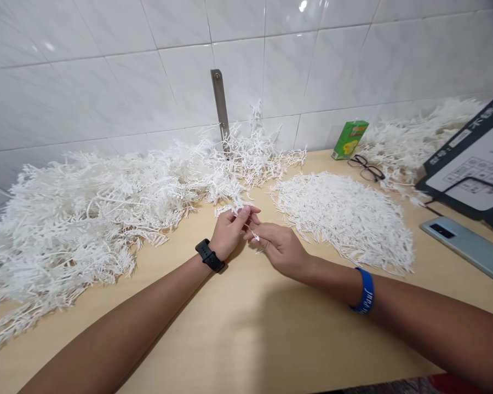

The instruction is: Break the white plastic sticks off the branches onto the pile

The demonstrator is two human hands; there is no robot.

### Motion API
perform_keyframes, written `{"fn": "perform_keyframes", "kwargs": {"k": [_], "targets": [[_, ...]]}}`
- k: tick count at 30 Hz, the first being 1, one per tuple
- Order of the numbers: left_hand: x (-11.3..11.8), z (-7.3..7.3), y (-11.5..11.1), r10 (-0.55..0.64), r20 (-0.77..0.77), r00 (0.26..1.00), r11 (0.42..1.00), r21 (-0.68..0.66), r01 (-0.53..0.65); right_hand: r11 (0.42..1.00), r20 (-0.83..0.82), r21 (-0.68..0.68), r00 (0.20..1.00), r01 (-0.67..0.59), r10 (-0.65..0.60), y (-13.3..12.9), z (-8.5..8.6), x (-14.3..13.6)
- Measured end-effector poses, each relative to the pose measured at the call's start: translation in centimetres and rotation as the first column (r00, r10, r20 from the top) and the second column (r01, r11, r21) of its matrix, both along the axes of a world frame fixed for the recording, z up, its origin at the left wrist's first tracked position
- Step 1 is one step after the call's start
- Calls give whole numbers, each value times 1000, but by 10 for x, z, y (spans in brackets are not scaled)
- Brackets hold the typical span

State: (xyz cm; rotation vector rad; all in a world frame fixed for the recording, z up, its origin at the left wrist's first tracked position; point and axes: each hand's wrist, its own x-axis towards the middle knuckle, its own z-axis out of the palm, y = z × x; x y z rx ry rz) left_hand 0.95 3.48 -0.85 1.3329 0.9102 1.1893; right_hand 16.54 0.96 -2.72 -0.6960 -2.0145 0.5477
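My left hand (pixel 231 229), a black watch on its wrist, is closed on a white branched plastic piece (pixel 239 206) with thin twig-like arms. My right hand (pixel 280 245) is closed too, its fingertips meeting those of the left. Small white bits (pixel 256 237) stick out from its pinch. Left of and behind the hands lies a big tangled heap of white branched pieces (pixel 119 191). To the right, a flatter pile of short loose white pieces (pixel 345 219) covers part of the wooden table (pixel 213 328).
A green drink carton (pixel 350 140) and black-rimmed glasses (pixel 367 167) stand near more white pieces (pixel 414 137) at the back right. A phone (pixel 468 249) lies at the right by a dark printed panel (pixel 476 158). A metal bracket (pixel 221 106) is on the tiled wall (pixel 181 82).
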Motion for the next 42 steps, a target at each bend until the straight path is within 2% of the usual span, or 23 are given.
{"fn": "perform_keyframes", "kwargs": {"k": [9, 13, 16, 18, 20, 22, 23, 24, 25, 26, 27, 28, 29, 30, 32, 34, 36, 39, 42], "targets": [[-1, -5, 5, 26, 76, 997, 1000, -19, -24, 1000, -5, 18, 1000, -11, 11, 3, -1, 0], [-7, -6, 10, 86, 95, 992, 996, -35, -83, 999, 103, 27, 995, -18, 15, 8, -7, 1], [-13, -7, 15, 134, 116, 984, 990, -65, -128, 1000, 188, -18, 982, 12, -8, 14, -10, 3], [-15, -9, 18, 154, 145, 977, 987, -73, -145, 997, 153, -57, 988, 43, -34, 15, -8, 4], [-15, -11, 20, 160, 170, 972, 986, -71, -150, 994, 38, -97, 998, 47, -43, 9, -3, 4], [-14, -11, 20, 162, 183, 970, 986, -73, -151, 977, -87, -206, 995, -60, 43, -4, 3, 0], [-14, -11, 20, 165, 188, 968, 985, -79, -153, 935, -133, -306, 981, -177, 142, -11, 6, -3], [-13, -11, 20, 170, 191, 967, 984, -87, -156, 842, -180, -436, 948, -317, 263, -19, 7, -7], [-13, -10, 20, 175, 195, 965, 983, -97, -159, 704, -226, -562, 899, -435, 375, -25, 8, -11], [-12, -9, 19, 180, 199, 963, 981, -108, -162, 575, -270, -653, 861, -493, 432, -28, 7, -15], [-12, -8, 19, 191, 205, 960, 979, -115, -170, 480, -303, -713, 842, -511, 446, -29, 5, -18], [-13, -7, 18, 202, 209, 957, 977, -114, -182, 428, -329, -752, 848, -501, 415, -27, 3, -20], [-13, -7, 18, 216, 212, 953, 975, -105, -198, 416, -355, -775, 872, -476, 337, -21, 1, -20], [-13, -6, 17, 229, 213, 950, 973, -90, -214, 431, -374, -791, 901, -434, 220, -13, -2, -18], [-14, -6, 16, 241, 202, 949, 970, -50, -236, 520, -385, -799, 921, -301, -59, 9, -7, -9], [-14, -6, 15, 229, 176, 957, 973, -19, -229, 649, -316, -759, 897, -45, -308, 30, -12, 3], [-13, -6, 13, 204, 153, 967, 979, -8, -206, 702, -277, -693, 837, 167, -472, 43, -16, 12], [-10, -5, 10, 141, 122, 982, 990, -12, -141, 776, -268, -567, 830, 275, -490, 44, -17, 16], [-6, -1, 7, 26, 51, 998, 1000, 0, -26, 856, -275, -464, 881, 229, -384, 30, -12, 10]]}}
